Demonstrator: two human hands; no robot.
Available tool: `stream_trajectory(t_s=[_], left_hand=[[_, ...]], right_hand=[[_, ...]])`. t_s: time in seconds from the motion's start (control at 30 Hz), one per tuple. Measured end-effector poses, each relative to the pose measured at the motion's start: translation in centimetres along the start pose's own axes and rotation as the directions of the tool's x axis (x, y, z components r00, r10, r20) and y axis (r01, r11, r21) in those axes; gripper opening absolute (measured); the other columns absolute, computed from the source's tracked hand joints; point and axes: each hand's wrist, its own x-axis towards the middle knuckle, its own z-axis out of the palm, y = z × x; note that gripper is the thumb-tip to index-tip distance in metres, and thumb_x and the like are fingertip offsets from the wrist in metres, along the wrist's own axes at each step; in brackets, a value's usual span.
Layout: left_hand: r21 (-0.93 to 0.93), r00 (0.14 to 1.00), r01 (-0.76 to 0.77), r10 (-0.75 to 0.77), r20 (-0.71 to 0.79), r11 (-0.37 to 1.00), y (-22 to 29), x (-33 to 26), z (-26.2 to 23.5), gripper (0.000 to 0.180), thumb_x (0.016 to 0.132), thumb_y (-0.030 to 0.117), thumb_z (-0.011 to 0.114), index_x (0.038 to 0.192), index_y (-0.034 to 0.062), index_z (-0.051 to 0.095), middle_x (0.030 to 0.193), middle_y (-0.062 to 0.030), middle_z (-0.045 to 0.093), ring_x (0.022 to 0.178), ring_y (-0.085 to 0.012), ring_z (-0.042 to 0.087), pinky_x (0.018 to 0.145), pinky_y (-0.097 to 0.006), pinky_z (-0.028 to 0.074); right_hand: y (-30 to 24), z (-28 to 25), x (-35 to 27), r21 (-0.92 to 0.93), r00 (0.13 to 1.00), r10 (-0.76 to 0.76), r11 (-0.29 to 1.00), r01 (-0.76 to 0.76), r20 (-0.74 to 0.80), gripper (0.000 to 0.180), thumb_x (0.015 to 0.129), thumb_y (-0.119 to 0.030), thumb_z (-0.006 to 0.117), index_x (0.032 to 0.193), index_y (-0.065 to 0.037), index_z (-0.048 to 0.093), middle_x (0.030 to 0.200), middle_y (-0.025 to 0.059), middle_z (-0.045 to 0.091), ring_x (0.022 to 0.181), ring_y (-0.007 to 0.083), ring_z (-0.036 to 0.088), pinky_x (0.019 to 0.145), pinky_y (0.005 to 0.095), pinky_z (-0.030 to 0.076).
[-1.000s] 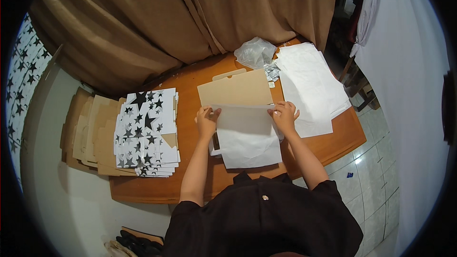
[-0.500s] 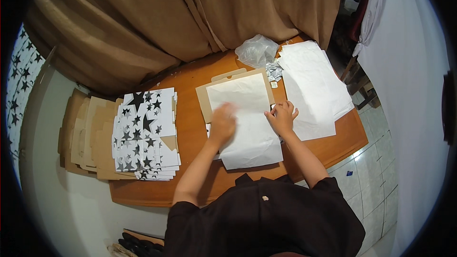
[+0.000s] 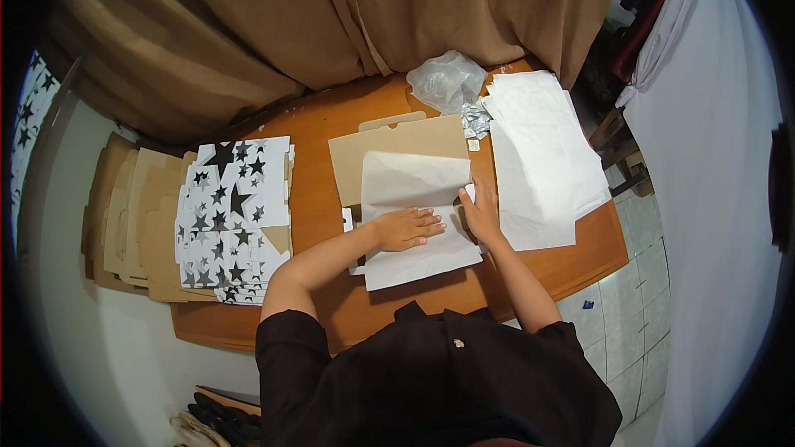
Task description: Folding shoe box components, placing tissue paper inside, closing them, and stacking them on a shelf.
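Note:
A cardboard box (image 3: 406,142) lies in front of me, its plain brown lid folded back toward the far side. A sheet of white paper (image 3: 414,178) lines it, with its far part rising over the lid and its near edge reaching over the box's near side. My left hand (image 3: 407,228) presses flat on the paper, fingers stretched to the right. At the box's right side, my right hand (image 3: 480,211) grips the upright side wall, thumb inside and fingers outside, beside a small white flap. The paper hides the box's bottom.
On the left stand a pile of star-printed white boxes (image 3: 240,199) and brown flattened boxes (image 3: 141,215). A stack of white paper sheets (image 3: 538,157) lies at the right. Behind are a clear plastic bag (image 3: 447,81) and small silvery packets (image 3: 475,120). A brown curtain (image 3: 331,16) hangs beyond the table.
The paper has slid nearer and sunk into the box, baring more of the lid. My left hand has come down flat on it. The right hand has closed around the box's side.

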Motion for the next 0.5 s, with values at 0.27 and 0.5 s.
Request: stream_trajectory(t_s=[0.27, 0.5], left_hand=[[-0.353, 0.992, 0.019, 0.027, 0.123, 0.935, -0.7, 1.2, 2.3, 0.055, 0.097, 0.038, 0.025, 0.143, 0.0097, 0.019, 0.149, -0.0132, 0.018, 0.135, -0.0432, 0.011, 0.11, -0.05, 0.015], [-0.511, 0.992, 0.056, -0.105, -0.067, 0.857, 1.4, -0.5, -3.1, 0.045, 0.092, 0.035, 0.046, 0.126, 0.0062, 0.05, 0.132, -0.0164, 0.046, 0.126, -0.0311, 0.04, 0.105, -0.037, 0.031]], right_hand=[[0.2, -0.4, 0.8, 0.348, 0.975, 0.171, 0.914, -0.21, 0.139, 0.037, 0.093, -0.024, 0.046, 0.122, 0.0, 0.046, 0.116, 0.0184, 0.054, 0.107, 0.0271, 0.052, 0.092, 0.0353, 0.038], [2.9, -0.8, 8.0, -0.195, 0.969, 0.235, 0.956, -0.218, 0.07, 0.038, 0.089, -0.029, 0.049, 0.119, -0.007, 0.052, 0.112, 0.0117, 0.06, 0.108, 0.0284, 0.053, 0.097, 0.0506, 0.031]])
